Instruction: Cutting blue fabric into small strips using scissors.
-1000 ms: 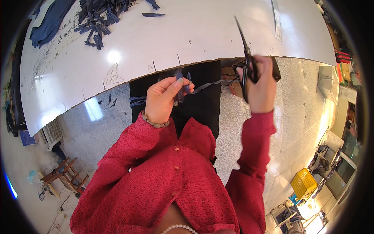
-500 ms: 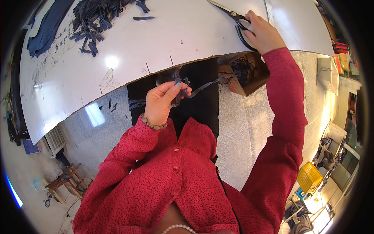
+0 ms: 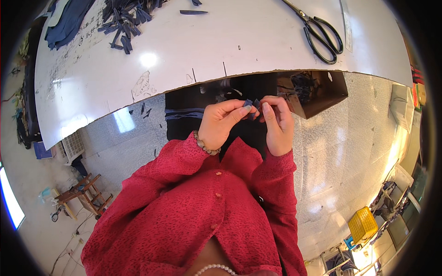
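Observation:
Above my lap, my left hand [image 3: 222, 123] pinches a small dark blue fabric strip [image 3: 249, 103] between thumb and fingers. Close beside it, my right hand [image 3: 279, 123] is closed too, thumb against fingers, at the strip's right end. How much cloth lies inside the fingers is hidden. Black-handled scissors [image 3: 307, 20] rest on the white table [image 3: 184, 43], beyond my right hand. More dark blue strips [image 3: 184, 112] lie across my left thigh. A cardboard box [image 3: 335, 87] holding dark cloth strips stands under the table edge, right of my hands.
A heap of short dark blue cloth pieces [image 3: 126, 20] lies at the table's far left, next to longer folded dark cloth [image 3: 66, 25]. One loose piece [image 3: 193, 12] lies nearer the middle. A wooden stool [image 3: 87, 193] stands at left; a yellow basket [image 3: 363, 224] is at lower right.
My right hand has let go of the scissors, leaving them on the table, and come down beside my left hand. The view has shifted slightly.

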{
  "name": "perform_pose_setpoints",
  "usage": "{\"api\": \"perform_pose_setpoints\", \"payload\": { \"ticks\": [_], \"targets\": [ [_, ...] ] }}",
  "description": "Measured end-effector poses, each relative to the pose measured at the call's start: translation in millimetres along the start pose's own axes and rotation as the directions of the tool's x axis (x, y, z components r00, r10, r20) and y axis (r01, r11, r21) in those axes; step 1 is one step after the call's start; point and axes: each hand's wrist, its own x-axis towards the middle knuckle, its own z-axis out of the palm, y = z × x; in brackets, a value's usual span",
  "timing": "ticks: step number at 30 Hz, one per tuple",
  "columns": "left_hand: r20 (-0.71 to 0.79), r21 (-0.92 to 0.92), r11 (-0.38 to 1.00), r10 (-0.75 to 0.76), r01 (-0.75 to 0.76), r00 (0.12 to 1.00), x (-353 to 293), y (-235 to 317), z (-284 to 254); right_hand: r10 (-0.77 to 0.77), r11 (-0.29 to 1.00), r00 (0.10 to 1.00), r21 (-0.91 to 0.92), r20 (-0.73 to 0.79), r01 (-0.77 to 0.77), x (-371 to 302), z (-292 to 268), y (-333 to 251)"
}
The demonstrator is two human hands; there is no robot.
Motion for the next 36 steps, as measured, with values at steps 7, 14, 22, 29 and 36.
{"api": "perform_pose_setpoints", "payload": {
  "ticks": [7, 14, 22, 29, 36],
  "targets": [
    [-0.067, 0.022, 0.996, 0.090, -0.089, 0.994, -2.1, -10.2, 4.7, 0.017, 0.992, 0.999, 0.126, 0.029, -0.021, -2.2, 12.6, 2.8],
    [-0.067, 0.121, 0.988, 0.105, -0.097, 0.992, -5.5, -17.3, 2.3, -0.034, 0.998, 0.998, 0.050, 0.059, 0.031, -0.3, 10.6, 2.5],
    [-0.121, 0.183, 0.941, 0.309, -0.285, 0.943, 5.9, -4.4, 2.6, -0.208, 0.915, 0.957, -0.305, 0.202, 0.263, -21.5, 18.3, -33.5],
    [-0.125, -0.092, 0.988, 0.113, -0.125, 0.986, 1.7, -6.4, 7.1, -0.358, 0.844, 0.929, -0.392, 0.095, 0.365, -15.7, 23.8, -27.4],
    [-0.056, 0.085, 0.991, 0.111, -0.106, 0.992, 0.2, 0.5, 3.2, -0.311, 0.920, 0.950, -0.255, -0.008, 0.299, -7.9, 19.8, -20.4]
  ]
}}
